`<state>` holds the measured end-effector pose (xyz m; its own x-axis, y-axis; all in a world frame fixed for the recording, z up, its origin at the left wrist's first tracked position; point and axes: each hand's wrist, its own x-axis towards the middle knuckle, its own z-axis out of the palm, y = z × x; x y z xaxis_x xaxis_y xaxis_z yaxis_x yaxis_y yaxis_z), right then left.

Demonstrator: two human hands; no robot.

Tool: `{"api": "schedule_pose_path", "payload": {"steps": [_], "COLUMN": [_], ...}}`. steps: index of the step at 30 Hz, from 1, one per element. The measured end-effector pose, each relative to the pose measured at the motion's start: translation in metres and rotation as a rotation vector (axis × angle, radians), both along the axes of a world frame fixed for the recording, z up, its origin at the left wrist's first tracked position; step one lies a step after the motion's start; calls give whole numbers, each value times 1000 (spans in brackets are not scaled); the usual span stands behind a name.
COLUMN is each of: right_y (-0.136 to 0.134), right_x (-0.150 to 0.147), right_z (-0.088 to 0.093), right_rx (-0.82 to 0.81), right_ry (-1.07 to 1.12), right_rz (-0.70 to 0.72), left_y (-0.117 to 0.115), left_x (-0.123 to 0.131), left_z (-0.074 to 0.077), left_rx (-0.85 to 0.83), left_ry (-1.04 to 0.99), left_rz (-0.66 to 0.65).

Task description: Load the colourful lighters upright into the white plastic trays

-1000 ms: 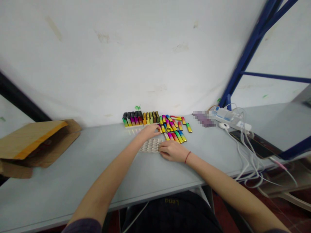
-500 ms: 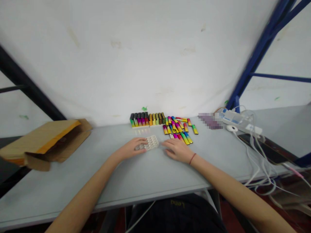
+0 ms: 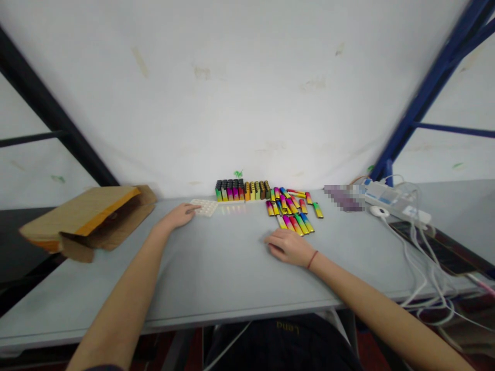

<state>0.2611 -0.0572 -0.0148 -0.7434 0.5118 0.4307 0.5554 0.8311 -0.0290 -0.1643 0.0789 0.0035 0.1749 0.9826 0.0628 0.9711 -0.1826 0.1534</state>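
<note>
My left hand (image 3: 178, 215) reaches far out to the left of middle, its fingertips on the near left edge of a white dimpled tray (image 3: 206, 207) that lies flat on the grey table (image 3: 216, 268). Just right of the tray, a row of colourful lighters (image 3: 243, 190) stands upright against the wall. Beside that row, several more lighters (image 3: 292, 211) lie loose on the table. My right hand (image 3: 288, 247) rests palm down on the table just in front of the loose lighters, fingers loosely stretched, holding nothing.
An open brown cardboard box (image 3: 87, 219) lies on its side at the left of the table. At the right sit a white power strip (image 3: 390, 198) with tangled cables, a dark flat device (image 3: 433, 242), and blue frame struts (image 3: 421, 98).
My left hand took the white tray from in front of my right hand and slid it back and left, next to the standing row. My right hand stayed put.
</note>
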Motion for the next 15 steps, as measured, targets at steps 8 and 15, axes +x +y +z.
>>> {"api": "schedule_pose_path", "payload": {"steps": [8, 15], "right_y": [35, 126], "right_x": [-35, -111], "right_z": [23, 66], "right_rx": [51, -19], "right_ry": [-70, -96], "right_rz": [-70, -270], "left_y": [-15, -22], "left_x": [16, 54], "left_z": [-9, -15], "left_rx": [91, 171], "left_ry": [91, 16], "left_rz": [328, 410]}}
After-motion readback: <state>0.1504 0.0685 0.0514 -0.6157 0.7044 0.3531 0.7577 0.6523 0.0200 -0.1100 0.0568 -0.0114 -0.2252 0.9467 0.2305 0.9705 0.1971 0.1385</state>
